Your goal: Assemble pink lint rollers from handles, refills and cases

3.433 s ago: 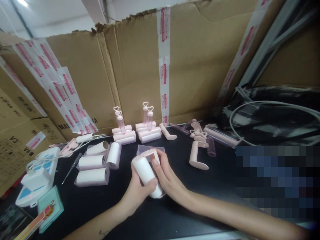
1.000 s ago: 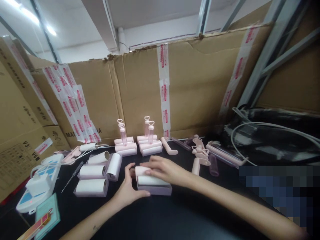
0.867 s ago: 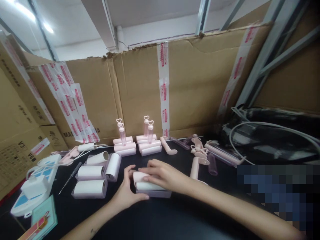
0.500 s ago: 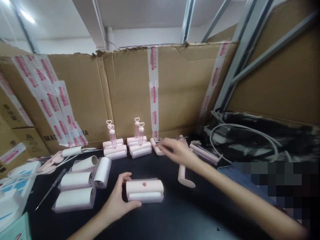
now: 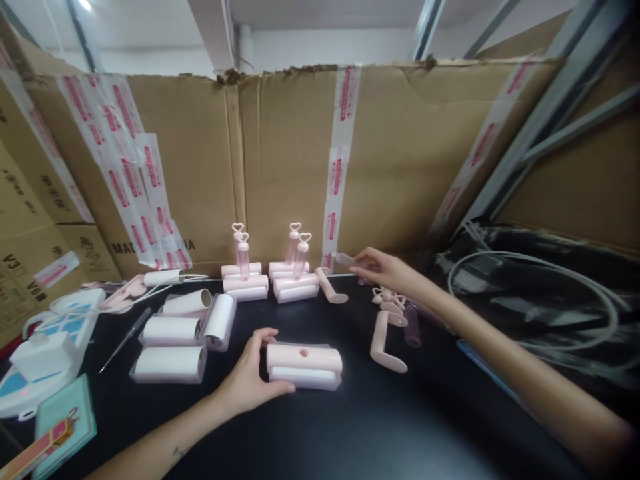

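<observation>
My left hand [image 5: 253, 373] grips the left end of a pink roll-shaped case [image 5: 304, 359] on the black table, thumb in front and fingers behind. The case has a small hole in its top and a white roll along its front. Farther back, my right hand [image 5: 383, 268] pinches a small clear tube [image 5: 344, 260], pointing left above the table. Below that hand lie small pink heart-topped pieces [image 5: 387, 297] and a pink L-shaped part [image 5: 383, 339]. Another L-shaped part [image 5: 331, 287] lies to its left.
Several similar pink cases [image 5: 246, 288] with upright heart-topped tubes stand at the back. White rolls [image 5: 167, 363] in clear trays lie left, beside a screwdriver [image 5: 125, 339] and a power strip [image 5: 55, 357]. A cardboard wall [image 5: 285, 167] closes the back; white cable [image 5: 530, 257] coils right.
My right hand has come up holding the clear tube, away from the L-shaped part at the back. My left hand stays on the case. The view has shifted right.
</observation>
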A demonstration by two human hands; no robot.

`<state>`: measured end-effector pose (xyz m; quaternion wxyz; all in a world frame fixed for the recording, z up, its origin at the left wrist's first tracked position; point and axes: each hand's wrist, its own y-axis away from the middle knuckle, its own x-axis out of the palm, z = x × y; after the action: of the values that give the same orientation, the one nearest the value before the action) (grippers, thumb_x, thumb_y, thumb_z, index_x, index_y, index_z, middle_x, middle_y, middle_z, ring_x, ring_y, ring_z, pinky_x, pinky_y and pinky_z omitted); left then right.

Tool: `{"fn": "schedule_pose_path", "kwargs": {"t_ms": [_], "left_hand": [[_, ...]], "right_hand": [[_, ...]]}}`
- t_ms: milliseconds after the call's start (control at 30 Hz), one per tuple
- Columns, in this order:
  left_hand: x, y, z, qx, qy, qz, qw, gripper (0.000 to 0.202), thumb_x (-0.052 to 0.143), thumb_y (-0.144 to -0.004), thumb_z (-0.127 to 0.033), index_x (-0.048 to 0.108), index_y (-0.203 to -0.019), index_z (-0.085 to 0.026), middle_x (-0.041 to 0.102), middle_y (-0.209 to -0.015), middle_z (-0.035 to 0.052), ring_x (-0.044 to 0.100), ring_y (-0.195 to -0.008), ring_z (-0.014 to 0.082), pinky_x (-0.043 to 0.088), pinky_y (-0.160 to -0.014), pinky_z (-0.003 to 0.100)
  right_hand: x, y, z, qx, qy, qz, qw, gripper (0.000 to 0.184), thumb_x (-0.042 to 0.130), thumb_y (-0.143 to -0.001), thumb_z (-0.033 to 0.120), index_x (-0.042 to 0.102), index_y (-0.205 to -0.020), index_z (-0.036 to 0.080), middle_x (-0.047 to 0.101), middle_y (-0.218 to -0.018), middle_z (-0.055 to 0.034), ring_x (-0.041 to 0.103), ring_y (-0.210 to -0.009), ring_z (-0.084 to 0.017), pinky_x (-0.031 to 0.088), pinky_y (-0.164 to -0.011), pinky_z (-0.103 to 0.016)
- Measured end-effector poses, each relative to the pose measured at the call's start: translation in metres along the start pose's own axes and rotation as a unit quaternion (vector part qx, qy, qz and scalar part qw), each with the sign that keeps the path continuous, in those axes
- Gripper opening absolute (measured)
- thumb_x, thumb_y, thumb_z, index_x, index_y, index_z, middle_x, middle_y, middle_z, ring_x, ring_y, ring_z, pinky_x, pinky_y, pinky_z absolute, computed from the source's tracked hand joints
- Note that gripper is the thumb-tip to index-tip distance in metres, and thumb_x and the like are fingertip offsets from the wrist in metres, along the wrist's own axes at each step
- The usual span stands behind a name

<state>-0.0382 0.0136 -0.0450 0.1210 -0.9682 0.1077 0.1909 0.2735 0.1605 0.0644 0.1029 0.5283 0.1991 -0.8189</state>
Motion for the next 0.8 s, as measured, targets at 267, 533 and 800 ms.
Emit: {"fn": "schedule_pose_path", "kwargs": {"t_ms": [267, 533, 800], "left_hand": [[-0.004, 0.000, 0.000, 0.008, -0.017, 0.018, 1.000, 0.068, 0.076, -0.061, -0.028, 0.041, -0.119, -0.022, 0.048, -0.122, 0.0093, 0.046, -0.115, 0.0266, 0.034, -0.100, 0.041], [-0.004, -0.001, 0.003, 0.025, -0.014, 0.013, 1.000, 0.068, 0.078, -0.059, -0.030, 0.044, -0.117, -0.021, 0.050, -0.120, 0.0098, 0.047, -0.114, 0.0272, 0.035, -0.100, 0.041], [-0.003, -0.001, 0.001, -0.012, -0.004, 0.007, 1.000, 0.060, 0.080, -0.057, -0.028, 0.049, -0.107, -0.021, 0.057, -0.107, 0.0055, 0.054, -0.101, 0.0246, 0.040, -0.091, 0.037]], "right_hand": [[-0.010, 0.032, 0.127, -0.272, -0.005, 0.231, 0.934, 0.029, 0.059, -0.083, 0.037, 0.070, -0.104, 0.020, 0.069, -0.092, -0.0051, 0.063, -0.083, -0.018, 0.046, -0.074, -0.026], [-0.013, 0.024, 0.148, -0.364, 0.077, 0.244, 0.896, 0.021, 0.058, -0.084, 0.032, 0.073, -0.094, 0.021, 0.062, -0.073, -0.0036, 0.056, -0.068, -0.015, 0.039, -0.060, -0.023], [-0.003, 0.023, 0.186, -0.335, 0.212, 0.268, 0.878, 0.008, 0.065, -0.071, 0.019, 0.073, -0.068, 0.018, 0.064, -0.061, -0.0039, 0.052, -0.053, -0.014, 0.032, -0.049, -0.024]]}}
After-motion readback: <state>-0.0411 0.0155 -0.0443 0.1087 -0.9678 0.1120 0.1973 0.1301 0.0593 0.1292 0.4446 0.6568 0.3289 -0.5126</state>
